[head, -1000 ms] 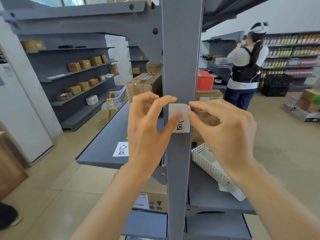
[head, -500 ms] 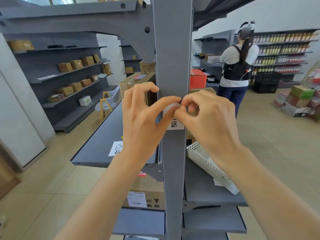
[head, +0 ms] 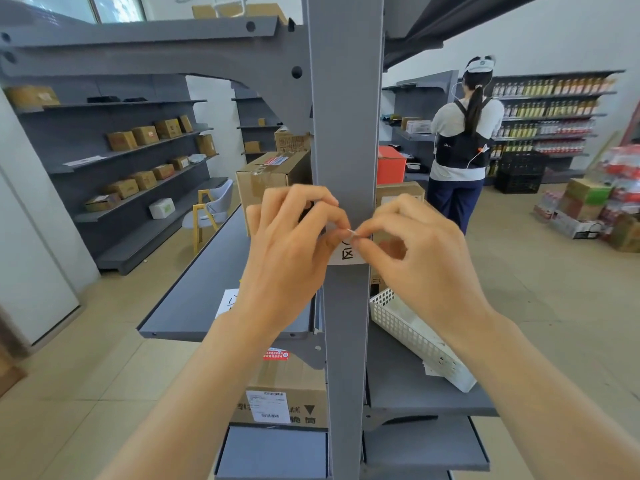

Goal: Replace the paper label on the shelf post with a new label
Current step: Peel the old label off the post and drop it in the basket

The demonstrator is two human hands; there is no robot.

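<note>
A grey shelf post (head: 346, 133) stands upright straight ahead. A white paper label (head: 347, 255) with black characters sits on its front face at hand height. My left hand (head: 294, 251) and my right hand (head: 415, 251) meet at the label's top edge, thumbs and forefingers pinched on it. The fingers hide the label's upper half. A second white paper label (head: 228, 301) lies flat on the grey shelf to the left, partly behind my left wrist.
A white perforated basket (head: 415, 337) rests on the shelf right of the post. Cardboard boxes (head: 273, 174) stand on the shelves behind and below. A person (head: 460, 147) stands with their back turned at the far right shelving. Stacked goods sit on the floor at far right.
Both hands have closed in from the label's sides to its top edge. My fingertips now pinch together there and cover more of the label.
</note>
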